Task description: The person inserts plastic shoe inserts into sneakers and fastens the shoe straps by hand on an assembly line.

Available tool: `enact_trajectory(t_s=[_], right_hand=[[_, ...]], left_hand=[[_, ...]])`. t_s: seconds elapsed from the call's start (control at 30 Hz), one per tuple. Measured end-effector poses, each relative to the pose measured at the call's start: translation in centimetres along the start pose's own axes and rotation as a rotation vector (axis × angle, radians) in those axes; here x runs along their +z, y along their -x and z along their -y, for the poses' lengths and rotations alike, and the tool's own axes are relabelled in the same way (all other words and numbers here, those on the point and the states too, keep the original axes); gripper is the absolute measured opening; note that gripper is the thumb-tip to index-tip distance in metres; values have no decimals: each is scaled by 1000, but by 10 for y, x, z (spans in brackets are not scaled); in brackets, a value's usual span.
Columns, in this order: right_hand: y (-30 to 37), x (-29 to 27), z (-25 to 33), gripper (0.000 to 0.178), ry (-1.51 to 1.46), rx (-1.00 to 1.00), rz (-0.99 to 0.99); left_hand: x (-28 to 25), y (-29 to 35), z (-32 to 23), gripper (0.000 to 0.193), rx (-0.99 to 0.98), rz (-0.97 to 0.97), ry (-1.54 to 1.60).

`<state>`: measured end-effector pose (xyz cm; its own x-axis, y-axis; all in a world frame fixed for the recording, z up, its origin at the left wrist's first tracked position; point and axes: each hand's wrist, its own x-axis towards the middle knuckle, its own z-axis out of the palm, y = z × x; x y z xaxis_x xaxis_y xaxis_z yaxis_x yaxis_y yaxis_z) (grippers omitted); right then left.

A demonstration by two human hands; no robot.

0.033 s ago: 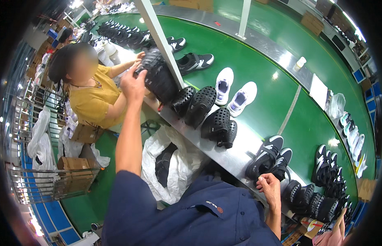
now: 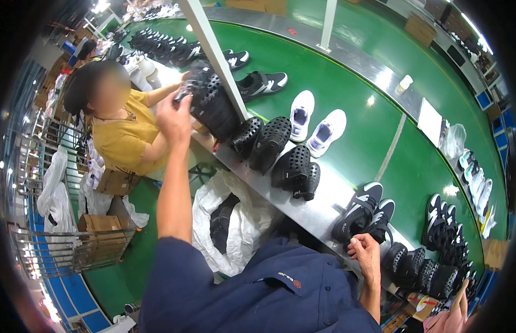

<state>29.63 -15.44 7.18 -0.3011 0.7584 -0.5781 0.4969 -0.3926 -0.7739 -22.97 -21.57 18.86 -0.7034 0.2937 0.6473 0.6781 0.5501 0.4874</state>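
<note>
My left hand point(image 2: 176, 119) is stretched out to the far left, its fingers closed on a black perforated shoe tree point(image 2: 187, 93) at the top of a dark pile. More black perforated shoe trees point(image 2: 272, 144) stand in pairs on the metal edge of the bench, beside a pair of white sneakers point(image 2: 314, 125). At the right, my right hand point(image 2: 365, 254) is closed at the heel of a black-and-white sneaker point(image 2: 357, 213). Whether its fingers grip the shoe or something small is hidden. A second sneaker of that kind point(image 2: 381, 216) sits alongside.
A person in a yellow top point(image 2: 122, 133) works at the left by a white post point(image 2: 213, 50). An open white sack point(image 2: 241, 222) holding black items is below the bench edge. Black sneakers point(image 2: 434, 222) line the right, with more shoe trees point(image 2: 430, 275).
My left hand has drawn slightly back and down, and the shoe tree in its fingers has shifted with it. My right hand has stayed in place.
</note>
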Motion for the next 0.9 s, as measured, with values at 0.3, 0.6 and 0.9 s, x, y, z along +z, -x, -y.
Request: enact_trajectory(t_s=[0.3,0.6,0.9], right_hand=[[-5,66,80,53,-550,-159,191],[18,12,42,50,-475,244,461],[62,-2,16,71,696,-215,-136]], left_hand=[[-35,174,-121,39,535,182,496],[33,284,-186,34,-21,1187,938],[68,349,-185,15,-674,1567,1017]])
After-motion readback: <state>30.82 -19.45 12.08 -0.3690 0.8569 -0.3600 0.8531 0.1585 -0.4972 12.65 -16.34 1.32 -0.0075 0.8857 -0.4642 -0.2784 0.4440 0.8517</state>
